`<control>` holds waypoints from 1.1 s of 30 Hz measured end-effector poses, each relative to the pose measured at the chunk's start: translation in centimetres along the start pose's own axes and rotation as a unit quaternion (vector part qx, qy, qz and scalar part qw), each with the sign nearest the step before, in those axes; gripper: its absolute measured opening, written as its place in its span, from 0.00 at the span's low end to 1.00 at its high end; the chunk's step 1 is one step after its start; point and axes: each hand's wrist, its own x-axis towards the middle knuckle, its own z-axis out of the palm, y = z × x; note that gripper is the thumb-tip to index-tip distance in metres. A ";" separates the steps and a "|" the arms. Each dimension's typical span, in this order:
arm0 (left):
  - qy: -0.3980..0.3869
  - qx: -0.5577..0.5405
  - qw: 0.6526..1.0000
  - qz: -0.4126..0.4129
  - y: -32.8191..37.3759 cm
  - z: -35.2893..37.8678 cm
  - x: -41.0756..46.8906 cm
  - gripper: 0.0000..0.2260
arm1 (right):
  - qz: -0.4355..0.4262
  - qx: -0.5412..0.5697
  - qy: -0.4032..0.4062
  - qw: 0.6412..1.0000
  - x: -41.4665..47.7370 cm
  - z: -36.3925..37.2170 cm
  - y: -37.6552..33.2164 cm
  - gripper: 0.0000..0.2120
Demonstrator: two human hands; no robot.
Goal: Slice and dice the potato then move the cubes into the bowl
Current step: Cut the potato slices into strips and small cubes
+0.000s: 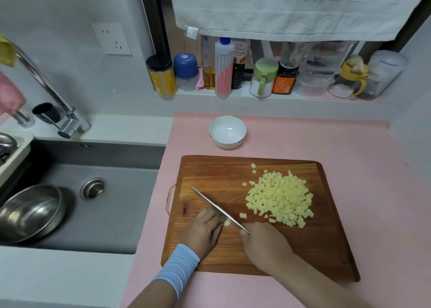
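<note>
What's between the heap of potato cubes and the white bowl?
In the head view, just two stray cubes, bare cutting board and a strip of pink counter separate the heap from the bowl.

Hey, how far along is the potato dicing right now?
Mostly done: a big pile of cubes sits on the cutting board. In hand: the left grip steadies a last small piece while the right grip holds the knife against it. Left: finish that piece, then fill the bowl, which looks empty.
</note>
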 end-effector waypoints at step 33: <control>0.017 0.028 0.999 -0.026 0.5 -0.3 -0.5 0.05 | -0.024 -0.046 0.018 0.998 -1.5 -0.8 0.3 0.13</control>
